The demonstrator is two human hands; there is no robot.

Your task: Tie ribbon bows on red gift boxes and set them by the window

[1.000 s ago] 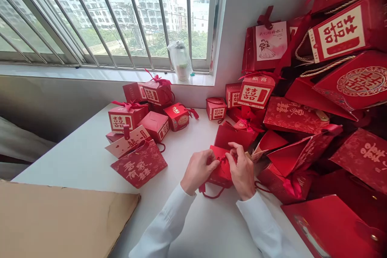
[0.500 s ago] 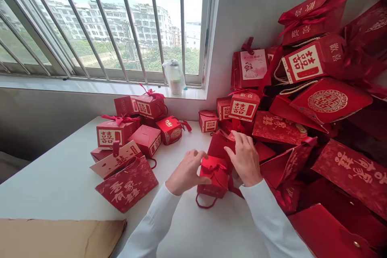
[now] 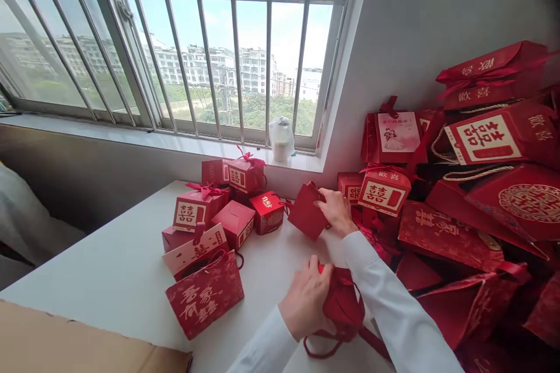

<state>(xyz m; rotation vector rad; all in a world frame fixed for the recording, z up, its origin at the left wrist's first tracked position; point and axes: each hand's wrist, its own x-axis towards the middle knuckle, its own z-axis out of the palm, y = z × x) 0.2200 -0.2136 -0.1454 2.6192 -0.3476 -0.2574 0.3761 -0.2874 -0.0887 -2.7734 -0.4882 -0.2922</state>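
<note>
My left hand is closed on the left side of a red gift box with a cord handle and a ribbon. That box rests on the white table, close to my body. Farther forward, my right hand grips the right edge of a small plain dark red gift bag, which is tilted. To its left sits a bright red box with gold print. The fingertips of both hands are partly hidden.
A group of red boxes and a red bag with gold characters stand on the left. On the right, a large heap of red gift bags leans against the wall. Cardboard lies at the front left. A wrapped jar stands on the windowsill.
My right hand has moved forward, away from the nearer box, and now holds the small dark red bag. My left hand has closed on the nearer box. The view has swung left and up.
</note>
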